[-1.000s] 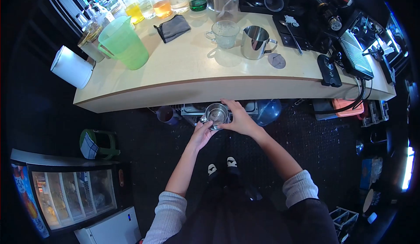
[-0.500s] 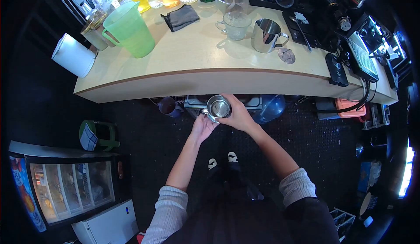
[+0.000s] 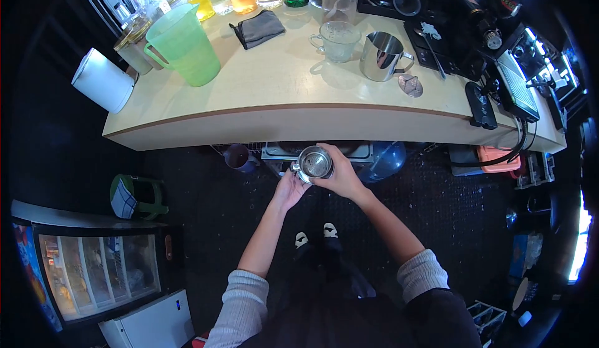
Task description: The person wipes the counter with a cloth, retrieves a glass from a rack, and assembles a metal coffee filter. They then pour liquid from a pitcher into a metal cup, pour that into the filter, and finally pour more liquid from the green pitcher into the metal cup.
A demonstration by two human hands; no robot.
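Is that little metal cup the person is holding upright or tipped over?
Roughly upright. The metal cup shows its round open mouth to the head camera, held below the counter edge between the left hand and right hand. Contents: cannot tell.

Both arms reach forward, sleeves pushed up; left hand (image 3: pixel 289 190) and right hand (image 3: pixel 342 174) meet, fingers curled in a grip.

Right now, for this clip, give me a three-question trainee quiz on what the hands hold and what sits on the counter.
1. True or false: both the left hand and the right hand are on the small steel cup.
2. The steel pitcher on the counter stands beside: A) glass mug B) white roll.
3. What colour is the big plastic jug?

Key: 1 true; 2 A; 3 green.
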